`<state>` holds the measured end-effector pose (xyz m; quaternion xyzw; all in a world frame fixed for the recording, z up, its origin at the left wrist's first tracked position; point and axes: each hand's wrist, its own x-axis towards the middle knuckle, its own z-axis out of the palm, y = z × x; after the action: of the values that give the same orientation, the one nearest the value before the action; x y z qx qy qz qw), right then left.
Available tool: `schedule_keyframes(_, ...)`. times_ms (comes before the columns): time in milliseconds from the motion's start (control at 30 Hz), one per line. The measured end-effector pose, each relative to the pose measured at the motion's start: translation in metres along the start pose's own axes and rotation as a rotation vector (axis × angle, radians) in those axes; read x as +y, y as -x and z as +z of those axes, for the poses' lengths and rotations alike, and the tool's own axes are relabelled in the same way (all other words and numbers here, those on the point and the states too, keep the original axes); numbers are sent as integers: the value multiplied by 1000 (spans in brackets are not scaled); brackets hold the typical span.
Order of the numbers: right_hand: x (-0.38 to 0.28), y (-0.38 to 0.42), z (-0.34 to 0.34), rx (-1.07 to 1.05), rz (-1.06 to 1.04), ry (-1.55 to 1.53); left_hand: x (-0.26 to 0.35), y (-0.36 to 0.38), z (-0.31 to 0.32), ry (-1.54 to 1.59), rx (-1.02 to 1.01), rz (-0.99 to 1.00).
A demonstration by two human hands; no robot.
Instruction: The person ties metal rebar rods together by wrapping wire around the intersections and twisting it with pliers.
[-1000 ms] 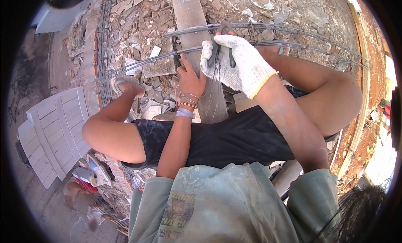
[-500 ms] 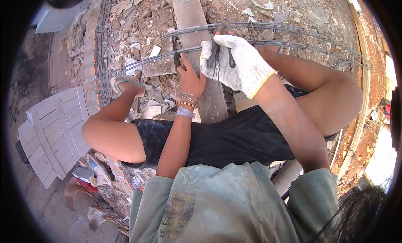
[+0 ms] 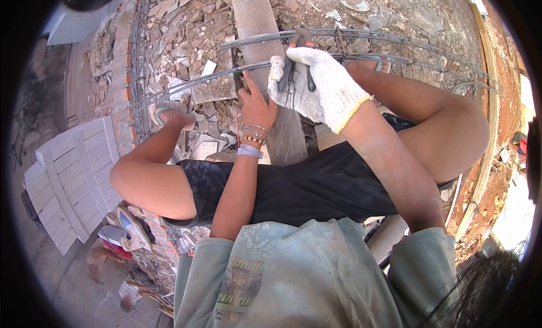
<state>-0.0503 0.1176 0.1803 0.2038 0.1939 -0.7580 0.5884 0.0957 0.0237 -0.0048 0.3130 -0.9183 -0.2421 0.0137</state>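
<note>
Can make out no legible word, number, brand or sign. On the faded grey-green cloth shirt (image 3: 322, 266), at the dark rectangular print (image 3: 241, 283), can see only bands of yellow-green letter-like marks (image 3: 245, 266), too small and blurred to read.

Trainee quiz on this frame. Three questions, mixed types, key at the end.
1. Multiple choice: which tool does the right hand hold? A) hammer B) pliers C) trowel
2. Short answer: which hand is ungloved, with bracelets at its wrist?
3. True or false: steel bars cross over the top of the plank.

Key:
1. B
2. The left hand
3. True
</note>
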Motion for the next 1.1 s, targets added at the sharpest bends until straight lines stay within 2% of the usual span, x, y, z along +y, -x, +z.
schedule_keyframes(733,3,-1,-10,-75,28,3,-1,0,3,3,32,13)
schedule_keyframes(833,2,1,-9,-61,41,0,-3,0,6,-36,31,32)
schedule_keyframes(933,3,5,-4,50,36,-20,-1,0,4,-16,10,14)
schedule_keyframes(1100,5,2,-7,58,63,-84,0,0,3,-12,28,21)
